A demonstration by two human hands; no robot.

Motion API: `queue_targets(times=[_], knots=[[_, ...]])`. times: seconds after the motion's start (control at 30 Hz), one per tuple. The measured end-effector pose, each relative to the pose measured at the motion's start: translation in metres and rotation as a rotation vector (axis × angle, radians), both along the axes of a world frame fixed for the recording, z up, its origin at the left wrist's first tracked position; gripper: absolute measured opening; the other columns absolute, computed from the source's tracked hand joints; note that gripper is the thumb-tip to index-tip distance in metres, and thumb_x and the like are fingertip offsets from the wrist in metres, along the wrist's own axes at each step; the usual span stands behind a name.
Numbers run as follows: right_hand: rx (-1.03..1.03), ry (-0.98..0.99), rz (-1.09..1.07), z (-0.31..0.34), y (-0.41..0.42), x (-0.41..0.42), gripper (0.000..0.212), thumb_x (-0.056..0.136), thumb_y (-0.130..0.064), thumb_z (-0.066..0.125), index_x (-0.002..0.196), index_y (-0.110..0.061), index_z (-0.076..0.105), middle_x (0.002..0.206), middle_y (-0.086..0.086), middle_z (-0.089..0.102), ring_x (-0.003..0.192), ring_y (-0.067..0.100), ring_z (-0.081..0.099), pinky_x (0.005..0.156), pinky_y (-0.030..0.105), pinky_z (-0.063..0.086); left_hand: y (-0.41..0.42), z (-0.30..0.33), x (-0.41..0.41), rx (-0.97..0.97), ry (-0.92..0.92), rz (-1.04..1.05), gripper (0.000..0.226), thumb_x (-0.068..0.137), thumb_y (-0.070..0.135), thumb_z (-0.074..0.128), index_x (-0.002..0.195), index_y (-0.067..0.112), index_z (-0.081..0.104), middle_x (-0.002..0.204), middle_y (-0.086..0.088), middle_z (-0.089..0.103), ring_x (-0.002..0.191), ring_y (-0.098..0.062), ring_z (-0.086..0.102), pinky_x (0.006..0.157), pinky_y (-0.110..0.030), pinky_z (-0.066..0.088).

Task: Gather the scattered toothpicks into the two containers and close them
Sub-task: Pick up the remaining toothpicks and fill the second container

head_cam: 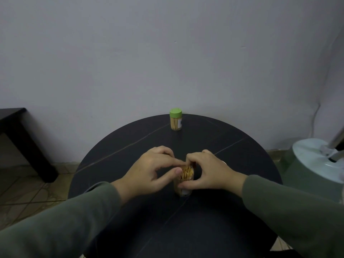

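Both hands (pixel 149 170) seemingly gripping open container (pixel 183 181)

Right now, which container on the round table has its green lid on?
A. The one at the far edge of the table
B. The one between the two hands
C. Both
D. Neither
A: the far container wears a green lid, while the near container between the hands shows bare toothpick tips at its open top.

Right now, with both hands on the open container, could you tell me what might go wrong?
1. The open container is packed with toothpicks and has no lid; a nudge from the left hand or right hand could tip it and spill them.
2. Its lid is not clearly visible, so closing may be delayed.
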State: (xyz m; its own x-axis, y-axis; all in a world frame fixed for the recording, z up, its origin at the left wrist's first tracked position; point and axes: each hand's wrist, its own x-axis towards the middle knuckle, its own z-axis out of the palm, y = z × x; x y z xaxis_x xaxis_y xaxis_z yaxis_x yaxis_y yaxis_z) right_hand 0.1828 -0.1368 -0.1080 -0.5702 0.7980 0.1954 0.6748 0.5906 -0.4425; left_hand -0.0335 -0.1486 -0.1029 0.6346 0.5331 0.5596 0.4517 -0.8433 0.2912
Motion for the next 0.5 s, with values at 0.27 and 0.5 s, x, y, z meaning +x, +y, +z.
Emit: queue_targets(times=[0.27,0.5], knots=[[0.043,0.031,-0.047,-0.008,-0.001,0.003,0.056,0.064,-0.079,0.059,0.084,-0.027,0.058,0.078,-0.013,0.06,0.073,0.003,0.056,0.089,0.028,0.041,0.009,-0.007,-0.006,0.11,0.095,-0.014,0.037,0.099,0.039,0.047,0.093,0.02,0.078,0.129,0.007,0.062,0.124,-0.018,0.048,0.095,-0.044,0.045],[-0.009,0.101,-0.07,-0.011,-0.004,0.003,0.05,0.062,-0.077,0.064,0.08,-0.031,0.055,0.079,-0.011,0.06,0.073,0.003,0.057,0.068,0.021,0.044,0.008,-0.009,-0.006,-0.08,-0.044,0.01,0.045,0.098,0.051,0.041,0.112,0.023,0.073,0.142,0.01,0.052,0.131,-0.016,0.042,0.104,-0.037,0.04]])
